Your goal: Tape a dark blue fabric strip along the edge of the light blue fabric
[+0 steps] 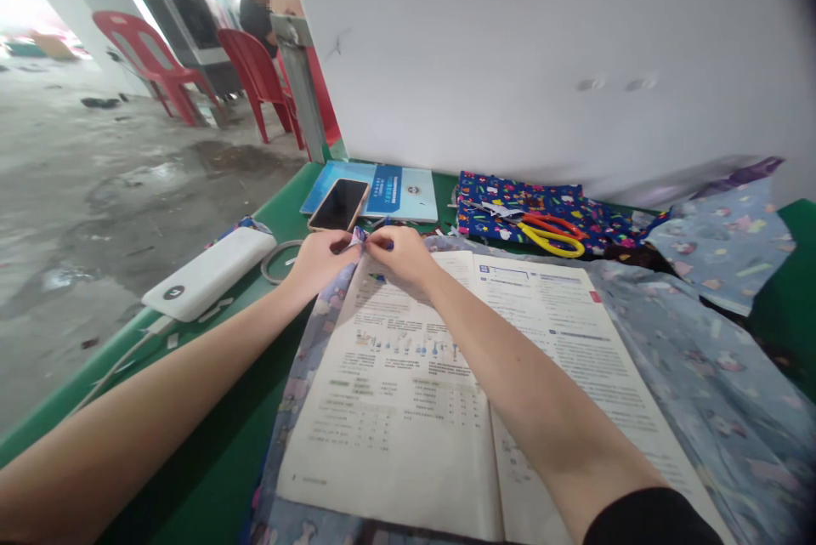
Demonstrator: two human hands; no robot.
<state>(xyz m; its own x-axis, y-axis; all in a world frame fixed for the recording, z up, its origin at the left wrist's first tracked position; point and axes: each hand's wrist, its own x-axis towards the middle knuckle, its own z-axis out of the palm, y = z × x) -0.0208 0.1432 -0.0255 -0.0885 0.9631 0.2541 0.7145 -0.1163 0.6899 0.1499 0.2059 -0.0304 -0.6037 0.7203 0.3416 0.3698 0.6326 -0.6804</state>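
Observation:
An open book (pixel 446 392) lies on light blue patterned fabric (pixel 714 392) spread over the green table (pixel 217 460). My left hand (pixel 322 258) and my right hand (pixel 399 254) meet at the book's far left corner. Both pinch the fabric edge folded up over that corner. The fingers of each hand are closed on the cloth.
A phone (pixel 339 205) rests on a blue booklet (pixel 395 192) beyond my hands. A white power bank (pixel 210 271) with a cable lies at left beside a ring (pixel 280 263). Yellow-and-orange scissors (pixel 552 235) sit on dark blue patterned fabric (pixel 510 205). Red chairs (pixel 255 77) and a seated person (pixel 258 9) are far left.

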